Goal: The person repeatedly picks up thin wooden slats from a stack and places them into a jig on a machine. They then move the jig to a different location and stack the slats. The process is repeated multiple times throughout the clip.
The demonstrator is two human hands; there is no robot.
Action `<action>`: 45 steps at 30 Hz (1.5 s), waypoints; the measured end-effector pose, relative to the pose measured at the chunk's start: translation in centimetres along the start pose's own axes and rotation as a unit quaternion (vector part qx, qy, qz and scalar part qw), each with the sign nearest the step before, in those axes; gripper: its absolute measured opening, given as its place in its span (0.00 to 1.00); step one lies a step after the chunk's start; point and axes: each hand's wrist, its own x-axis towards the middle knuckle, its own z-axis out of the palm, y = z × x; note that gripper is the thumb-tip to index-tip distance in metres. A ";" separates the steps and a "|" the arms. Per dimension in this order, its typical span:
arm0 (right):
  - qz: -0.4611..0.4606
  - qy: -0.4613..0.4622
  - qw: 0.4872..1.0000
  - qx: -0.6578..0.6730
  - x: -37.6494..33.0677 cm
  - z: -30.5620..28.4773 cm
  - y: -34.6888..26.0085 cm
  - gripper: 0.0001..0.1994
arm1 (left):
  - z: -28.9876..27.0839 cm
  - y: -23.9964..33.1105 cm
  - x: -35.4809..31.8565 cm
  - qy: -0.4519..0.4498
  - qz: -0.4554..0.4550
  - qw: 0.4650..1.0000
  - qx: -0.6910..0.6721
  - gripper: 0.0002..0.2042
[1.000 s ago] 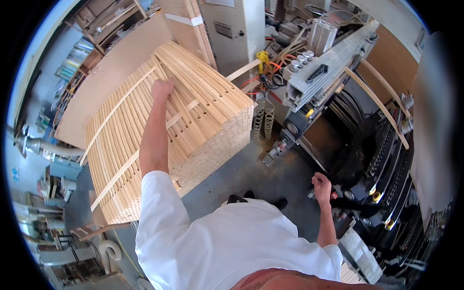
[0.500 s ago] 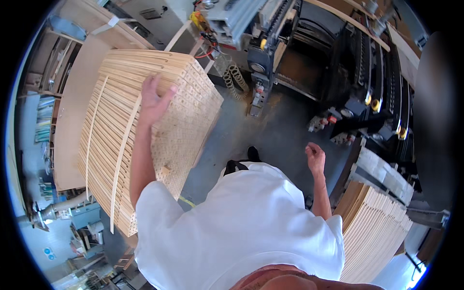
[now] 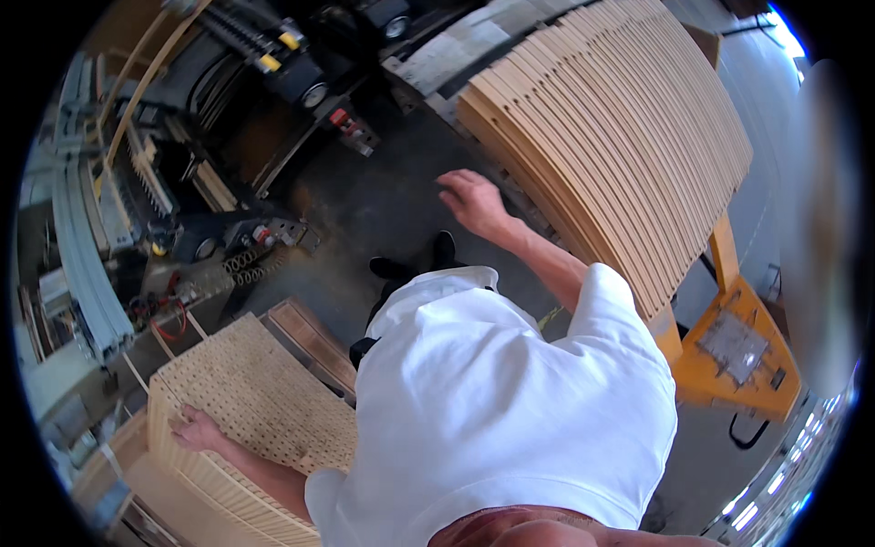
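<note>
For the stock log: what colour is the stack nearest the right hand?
Pale tan. The stack shows best in the head view.

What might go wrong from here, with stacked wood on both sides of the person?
The left hand is at the edge of the lower-left stack; a hard push there might make it shift. The open right hand is close to the right-hand stack and might knock against it. The machine part with a red block juts over the floor and might catch a leg.
</note>
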 end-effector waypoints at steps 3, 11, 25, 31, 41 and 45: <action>0.030 0.121 0.989 -0.073 -5.3 -7.3 3.0 0.12 | -2.6 10.5 -1.3 0.042 0.068 0.993 -0.082 0.25; 0.354 0.121 0.907 0.194 -17.6 -7.1 3.6 0.13 | 0.4 48.9 -14.5 -0.439 0.245 0.733 -0.458 0.28; 0.520 0.627 0.486 0.317 -44.4 -7.0 14.5 0.13 | -3.5 69.5 -29.5 -0.835 0.107 0.319 -0.436 0.35; 0.489 0.625 0.504 0.340 -41.8 -6.8 15.6 0.12 | -1.2 70.1 -29.4 -0.849 0.058 0.250 -0.461 0.22; 0.611 0.486 0.623 0.041 -46.1 -4.5 12.1 0.16 | -0.2 70.1 -29.7 -0.856 0.038 0.217 -0.468 0.20; 0.621 0.456 0.618 -0.157 -40.5 -10.7 4.6 0.15 | 0.0 69.5 -29.1 -0.849 0.022 0.235 -0.473 0.22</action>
